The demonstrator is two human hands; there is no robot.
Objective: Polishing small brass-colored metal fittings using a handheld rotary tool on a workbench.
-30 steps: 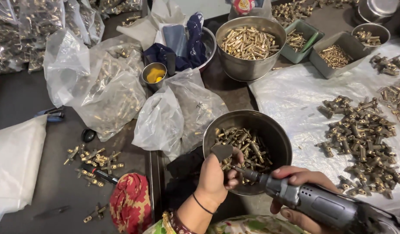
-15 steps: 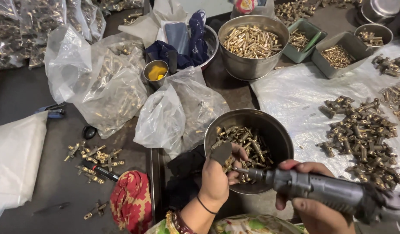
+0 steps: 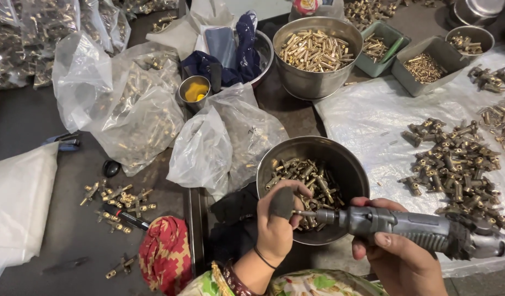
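The grip of the right hand (image 3: 397, 257) is closed around the grey body of a handheld rotary tool (image 3: 411, 227), which lies nearly level across the lower right of the frame with its thin bit pointing left. The left hand (image 3: 279, 219), at lower centre, is pinched shut on a small brass fitting; the piece itself is mostly hidden behind the fingers, one of which wears a dark cap. The tool's tip meets that hand just over the near rim of a steel bowl (image 3: 348, 164) filled with brass fittings.

To the right, on a white plastic sheet (image 3: 367, 118), lies a heap of darker brass valve parts (image 3: 455, 164). A larger steel bowl (image 3: 313, 82) of brass pins stands at upper centre, with two grey-green trays (image 3: 428, 52) beside it. Clear plastic bags (image 3: 137, 109) of fittings fill the upper left, and loose fittings (image 3: 118, 200) are scattered on the dark worktop (image 3: 22, 118) at lower left.
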